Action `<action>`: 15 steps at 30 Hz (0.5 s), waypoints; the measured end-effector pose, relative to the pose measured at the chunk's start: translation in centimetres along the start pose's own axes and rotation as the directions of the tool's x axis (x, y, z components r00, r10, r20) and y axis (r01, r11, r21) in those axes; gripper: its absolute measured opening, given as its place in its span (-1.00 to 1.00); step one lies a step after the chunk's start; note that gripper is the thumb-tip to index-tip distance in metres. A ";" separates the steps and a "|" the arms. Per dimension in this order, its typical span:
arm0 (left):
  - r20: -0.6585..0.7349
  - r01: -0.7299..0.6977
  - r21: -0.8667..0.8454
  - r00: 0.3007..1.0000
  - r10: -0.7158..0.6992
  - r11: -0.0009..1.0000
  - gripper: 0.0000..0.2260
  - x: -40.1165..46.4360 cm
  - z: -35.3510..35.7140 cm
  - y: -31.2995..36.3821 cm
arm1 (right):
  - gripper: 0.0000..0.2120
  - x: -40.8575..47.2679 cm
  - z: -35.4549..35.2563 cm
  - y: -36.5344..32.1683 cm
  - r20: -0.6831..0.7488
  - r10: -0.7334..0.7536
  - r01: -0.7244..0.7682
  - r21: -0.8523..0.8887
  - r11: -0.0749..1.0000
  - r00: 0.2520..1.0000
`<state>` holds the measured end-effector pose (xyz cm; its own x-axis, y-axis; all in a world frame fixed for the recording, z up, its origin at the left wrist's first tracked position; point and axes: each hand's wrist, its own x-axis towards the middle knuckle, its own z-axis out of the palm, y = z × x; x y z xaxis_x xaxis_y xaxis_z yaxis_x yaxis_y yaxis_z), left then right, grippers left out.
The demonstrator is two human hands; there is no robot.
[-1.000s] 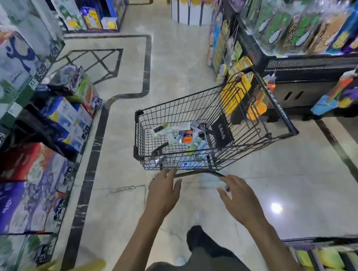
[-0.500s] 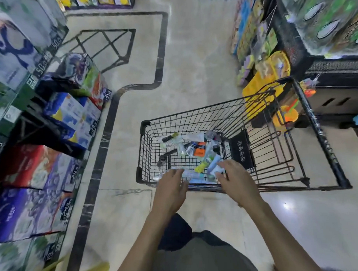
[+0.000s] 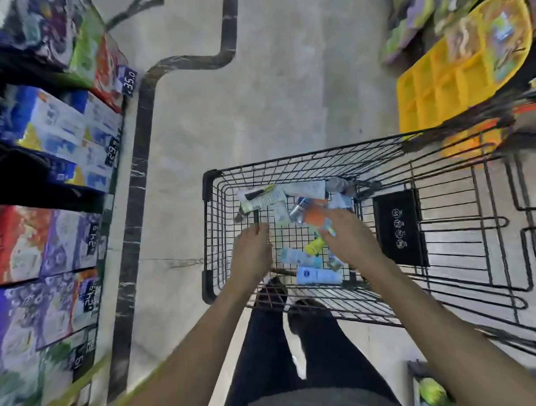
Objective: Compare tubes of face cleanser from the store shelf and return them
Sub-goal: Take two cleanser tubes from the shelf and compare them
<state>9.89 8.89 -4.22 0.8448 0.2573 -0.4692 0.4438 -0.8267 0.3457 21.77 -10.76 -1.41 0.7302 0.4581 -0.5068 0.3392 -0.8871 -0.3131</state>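
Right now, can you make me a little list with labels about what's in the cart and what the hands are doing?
place: store aisle, boxed goods on the left shelves
cart: black wire shopping cart, holding a pile of tubes
tubes seen: orange-and-white tube, yellow-green tube, white tube with a blue label, more white ones at the far end
left hand: inside the cart, over the bare wire floor, holding nothing I can see
right hand: reaching into the pile, fingertips at the orange-and-white tube; grip unclear
blur: picture smeared, labels unreadable
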 end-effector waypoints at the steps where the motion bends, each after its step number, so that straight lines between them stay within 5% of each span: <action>1: 0.012 0.002 0.007 1.000 -0.002 1.000 -0.54 1.5 0.6 -0.4 | -0.56 1.8 0.6 0.2 0.010 -0.006 0.006 -0.015 1.000 1.000; 5: 0.019 0.031 0.019 0.999 -0.032 0.999 -0.49 8.2 4.6 -2.2 | -0.55 10.2 4.3 2.2 0.057 -0.023 0.028 -0.083 0.996 0.998; 15: -0.059 -0.045 0.215 0.997 0.059 0.976 -0.51 20.3 15.0 -7.5 | -0.18 23.4 13.8 8.5 0.091 -0.130 0.154 -0.349 0.924 0.987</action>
<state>19.17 12.82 -28.56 0.8855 0.2373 -0.3994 0.3309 -0.9256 0.1837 33.55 -6.84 -27.02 0.6228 0.5728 -0.5330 0.6332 -0.7691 -0.0868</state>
